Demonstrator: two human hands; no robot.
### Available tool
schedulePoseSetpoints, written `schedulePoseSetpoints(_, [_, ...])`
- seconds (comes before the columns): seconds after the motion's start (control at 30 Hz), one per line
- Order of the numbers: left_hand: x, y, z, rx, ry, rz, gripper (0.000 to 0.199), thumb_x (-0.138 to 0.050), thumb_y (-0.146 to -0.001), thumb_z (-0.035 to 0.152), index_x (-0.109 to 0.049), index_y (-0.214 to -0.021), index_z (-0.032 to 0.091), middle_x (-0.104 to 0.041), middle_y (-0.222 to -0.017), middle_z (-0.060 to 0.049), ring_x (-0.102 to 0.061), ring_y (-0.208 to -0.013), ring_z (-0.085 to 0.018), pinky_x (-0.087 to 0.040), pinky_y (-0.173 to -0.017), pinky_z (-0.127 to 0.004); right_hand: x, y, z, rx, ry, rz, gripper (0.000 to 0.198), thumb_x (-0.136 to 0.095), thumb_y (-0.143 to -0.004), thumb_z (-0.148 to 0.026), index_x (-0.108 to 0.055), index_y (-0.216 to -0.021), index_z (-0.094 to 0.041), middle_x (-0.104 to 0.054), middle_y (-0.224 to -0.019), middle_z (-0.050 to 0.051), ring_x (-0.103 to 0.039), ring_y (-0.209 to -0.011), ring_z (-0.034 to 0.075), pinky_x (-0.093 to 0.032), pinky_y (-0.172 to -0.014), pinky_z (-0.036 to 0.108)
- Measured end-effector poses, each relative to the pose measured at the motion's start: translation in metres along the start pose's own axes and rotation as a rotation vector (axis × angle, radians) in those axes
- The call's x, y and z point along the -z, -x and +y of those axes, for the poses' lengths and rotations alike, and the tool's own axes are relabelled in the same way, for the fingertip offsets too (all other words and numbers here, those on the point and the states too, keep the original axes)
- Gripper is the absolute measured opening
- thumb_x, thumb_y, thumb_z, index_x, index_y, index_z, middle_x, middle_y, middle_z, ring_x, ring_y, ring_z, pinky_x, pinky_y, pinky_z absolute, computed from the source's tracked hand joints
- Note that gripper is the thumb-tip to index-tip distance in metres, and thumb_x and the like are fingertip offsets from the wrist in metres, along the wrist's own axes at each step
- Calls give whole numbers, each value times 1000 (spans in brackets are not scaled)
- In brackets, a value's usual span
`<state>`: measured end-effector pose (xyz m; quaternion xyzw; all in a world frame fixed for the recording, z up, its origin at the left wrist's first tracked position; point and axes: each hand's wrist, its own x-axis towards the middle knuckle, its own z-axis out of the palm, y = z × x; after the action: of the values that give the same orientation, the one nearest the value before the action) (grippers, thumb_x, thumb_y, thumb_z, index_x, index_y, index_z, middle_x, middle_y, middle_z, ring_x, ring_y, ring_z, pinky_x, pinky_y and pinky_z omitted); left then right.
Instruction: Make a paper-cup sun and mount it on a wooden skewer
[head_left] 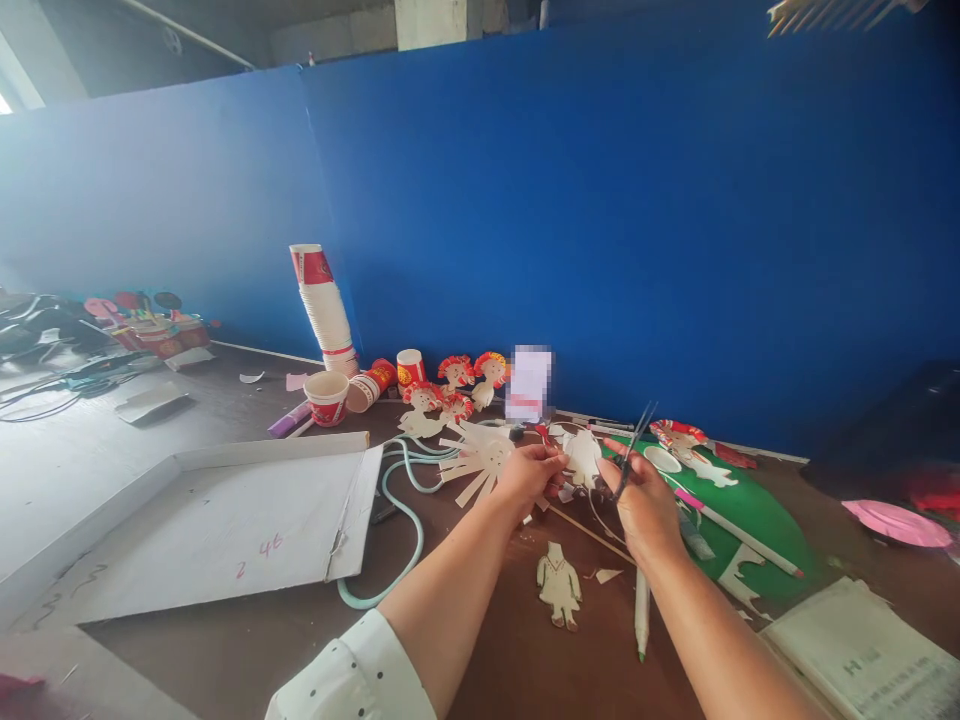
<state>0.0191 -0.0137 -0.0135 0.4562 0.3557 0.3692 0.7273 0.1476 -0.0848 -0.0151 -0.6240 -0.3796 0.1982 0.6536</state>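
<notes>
My left hand (529,475) holds a pale paper cut-out (583,457) above the brown table (487,650). A pair of scissors (636,440) sits in my right hand (643,505), blades pointing up and close to the cut-out's right edge. Left of my left hand lies a paper-cup piece cut into splayed strips (480,458). Below my hands a small body-shaped paper figure (559,585) rests flat on the table, with a white pen (642,610) beside it.
A flat white cardboard box lid (217,525) covers the left. At the back stand a tilted stack of paper cups (324,308), loose red cups (328,397) and several cup dolls (457,385). Green paper (750,520), a pink plate (896,522) and a booklet (862,650) lie right. A teal tube (405,520) curls mid-table.
</notes>
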Motion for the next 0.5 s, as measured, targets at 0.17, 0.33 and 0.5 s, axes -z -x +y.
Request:
schedulePoseSetpoints(0.17, [2,-2,-1,27,9,-7,22,-73,-72,27,-59,-74,11,-55,-53,1,-47,-42,-4,-34,-40,-15,0,-1,3,-13,-19,-18,55,-69,-65,-40,-63,-116,-19,-70,-76,1,-61,-66,17,-45,-62,28])
schedulePoseSetpoints(0.33, [2,-1,1,38,41,0,21,-74,-71,24,-58,-73,11,-54,-54,1,-50,-45,-5,-36,-40,-15,0,-1,5,-15,-23,-30,55,-69,-67,-38,-62,-118,-21,-70,-78,0,-59,-64,16,-44,-62,27])
schedulePoseSetpoints(0.5, [1,2,4,30,36,-6,24,-75,-69,27,-58,-74,11,-54,-58,1,-52,-47,-6,-39,-41,-16,0,0,2,-17,-37,-42,54,-67,-69,-38,-61,-121,-22,-70,-80,0,-58,-63,15,-44,-62,27])
